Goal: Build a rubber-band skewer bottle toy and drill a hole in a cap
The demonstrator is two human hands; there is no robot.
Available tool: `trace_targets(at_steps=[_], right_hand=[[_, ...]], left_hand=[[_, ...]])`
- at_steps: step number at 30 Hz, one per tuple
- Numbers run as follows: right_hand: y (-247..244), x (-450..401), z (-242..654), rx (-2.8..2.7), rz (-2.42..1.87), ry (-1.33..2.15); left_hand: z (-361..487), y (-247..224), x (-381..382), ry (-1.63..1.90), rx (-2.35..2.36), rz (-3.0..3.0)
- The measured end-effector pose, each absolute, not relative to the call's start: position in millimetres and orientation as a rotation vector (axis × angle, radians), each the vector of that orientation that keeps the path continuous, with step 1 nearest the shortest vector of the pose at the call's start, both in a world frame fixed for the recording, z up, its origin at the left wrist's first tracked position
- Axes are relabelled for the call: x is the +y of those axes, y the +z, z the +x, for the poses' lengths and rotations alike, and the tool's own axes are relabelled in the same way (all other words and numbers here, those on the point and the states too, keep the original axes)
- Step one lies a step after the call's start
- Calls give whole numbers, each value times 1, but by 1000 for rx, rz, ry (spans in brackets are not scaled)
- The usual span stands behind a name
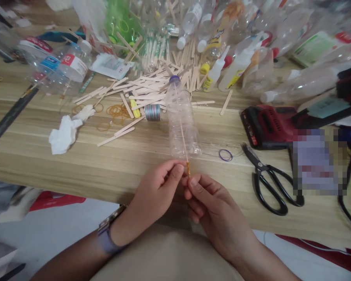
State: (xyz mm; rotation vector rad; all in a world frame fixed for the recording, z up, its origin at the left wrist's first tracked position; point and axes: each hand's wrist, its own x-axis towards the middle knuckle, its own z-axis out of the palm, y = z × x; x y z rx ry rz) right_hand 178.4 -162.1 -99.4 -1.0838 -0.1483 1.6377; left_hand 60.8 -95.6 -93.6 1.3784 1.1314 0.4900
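A thin wooden stick (182, 134) points away from me, with an amber rubber band (188, 168) wound around its near end. My right hand (213, 207) pinches the stick just below the winding. Thumb and index finger of my left hand (159, 187) are closed beside the wound part, and the index fingertip touches the stick. Beyond my hands a clear plastic bottle (175, 138) with a purple cap (174, 79) lies on the table. The stick runs along the bottle in this view; whether it lies over or inside it I cannot tell.
Black-handled scissors (261, 168) and a purple band (225, 155) lie to the right, near a red-black power tool (273, 125). Popsicle sticks (152, 88), a thread spool (152, 112), loose rubber bands (117, 110) and crumpled tissue (62, 134) lie ahead. Glue bottles (215, 72) stand farther back.
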Motion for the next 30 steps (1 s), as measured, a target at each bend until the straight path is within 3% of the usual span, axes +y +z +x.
trace_targets(at_steps=[9, 30], right_hand=[[-97, -166, 178, -143, -1039, 1645], [-96, -172, 181, -197, -1070, 1526]], left_hand=[[70, -99, -98, 374, 817, 707], [87, -94, -106, 378, 756, 513]])
